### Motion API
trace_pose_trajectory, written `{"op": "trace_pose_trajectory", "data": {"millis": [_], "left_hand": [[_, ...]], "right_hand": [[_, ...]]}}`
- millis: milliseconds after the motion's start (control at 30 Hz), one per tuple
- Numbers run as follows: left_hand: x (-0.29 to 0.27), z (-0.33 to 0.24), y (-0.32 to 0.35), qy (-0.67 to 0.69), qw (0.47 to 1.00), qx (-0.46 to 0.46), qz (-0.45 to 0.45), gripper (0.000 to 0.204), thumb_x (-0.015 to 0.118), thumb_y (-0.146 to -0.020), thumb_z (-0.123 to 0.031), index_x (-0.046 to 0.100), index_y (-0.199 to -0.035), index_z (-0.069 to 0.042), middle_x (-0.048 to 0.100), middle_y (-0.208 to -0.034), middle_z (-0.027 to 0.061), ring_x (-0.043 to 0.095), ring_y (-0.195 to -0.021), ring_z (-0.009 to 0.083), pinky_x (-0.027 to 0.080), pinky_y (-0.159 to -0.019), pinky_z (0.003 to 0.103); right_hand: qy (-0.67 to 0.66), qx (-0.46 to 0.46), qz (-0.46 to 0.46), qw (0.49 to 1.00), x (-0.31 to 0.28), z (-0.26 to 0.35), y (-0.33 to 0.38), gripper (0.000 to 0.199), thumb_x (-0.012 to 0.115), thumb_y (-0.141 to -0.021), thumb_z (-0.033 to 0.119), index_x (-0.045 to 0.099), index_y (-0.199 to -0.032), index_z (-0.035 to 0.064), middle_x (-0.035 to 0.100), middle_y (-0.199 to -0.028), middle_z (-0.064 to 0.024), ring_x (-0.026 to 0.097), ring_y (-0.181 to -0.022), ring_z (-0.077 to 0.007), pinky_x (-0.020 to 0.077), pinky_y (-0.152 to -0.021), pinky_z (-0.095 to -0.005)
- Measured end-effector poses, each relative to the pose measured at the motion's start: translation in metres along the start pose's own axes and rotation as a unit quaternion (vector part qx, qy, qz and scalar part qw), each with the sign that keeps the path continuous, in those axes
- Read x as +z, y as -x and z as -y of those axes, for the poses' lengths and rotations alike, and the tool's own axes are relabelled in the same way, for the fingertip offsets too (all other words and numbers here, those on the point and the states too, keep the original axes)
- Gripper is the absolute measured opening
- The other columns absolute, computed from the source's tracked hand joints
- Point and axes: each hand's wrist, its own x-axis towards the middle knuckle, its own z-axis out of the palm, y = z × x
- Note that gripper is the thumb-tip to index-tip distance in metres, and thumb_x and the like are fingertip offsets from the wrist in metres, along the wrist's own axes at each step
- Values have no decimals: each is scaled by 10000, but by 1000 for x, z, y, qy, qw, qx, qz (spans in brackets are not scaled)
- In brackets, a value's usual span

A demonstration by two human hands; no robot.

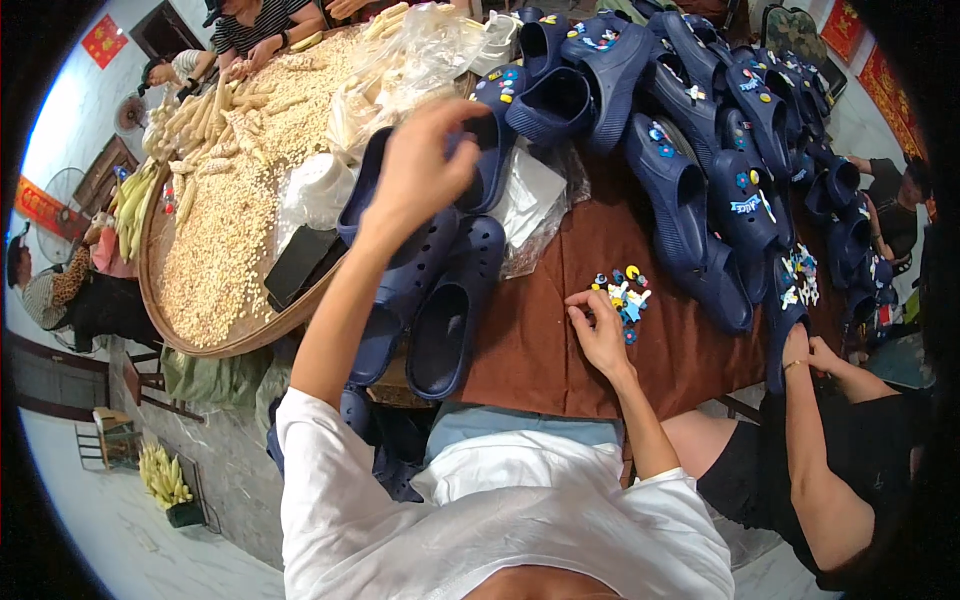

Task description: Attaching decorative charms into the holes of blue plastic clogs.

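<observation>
My left hand (430, 160) is raised over the dark blue clogs at the table's left side, fingers bent and apart, with nothing visible in it. Its fingertips are nearest to a clog with charms (499, 88). Below it lie plain clogs, one a toe-away clog (440, 345) with holes in its upper. My right hand (600, 335) rests low over the brown cloth (530, 340), fingers loosely curled, thumb and fingertips slightly apart. Right beside it is a small pile of colourful shoe charms (625, 300). I see nothing between its fingers.
Charm-covered clogs (745, 200) are heaped at the right. A co-worker's hand (795, 345) reaches into a clog there. At the left, a round tray (190, 345) holds corn kernels, with a black phone (303, 265) at its edge. A plastic bag (540, 205) lies near the middle.
</observation>
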Motion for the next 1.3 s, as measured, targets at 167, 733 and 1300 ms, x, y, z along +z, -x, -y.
{"op": "trace_pose_trajectory", "data": {"millis": [167,733,1300], "left_hand": [[82,0,-30,-125,985,111,50,479,693,-782,-76,602,-1246,-2,599,-1276,178,538,-1197,382,452,-1009,456],[129,-17,-4,-275,954,105,63,174,695,-709,-28,636,-866,-76,635,-940,82,585,-966,280,467,-774,394],[60,-114,234,31,987,12,158,298,808,-721,-149,643,-957,-71,556,-818,75,553,-749,281,435,-629,394]], "right_hand": [[-32,1,-23,999,4,-4,10,90,630,-925,56,658,-1002,20,584,-953,-70,589,-808,-171,478,-681,-279],[7,21,-43,999,-19,-4,22,103,607,-941,57,652,-1026,18,619,-994,-93,624,-843,-212,504,-699,-296],[12,13,-67,998,-24,-10,26,95,616,-934,47,653,-1019,23,616,-943,-89,614,-789,-192,492,-678,-301]]}}
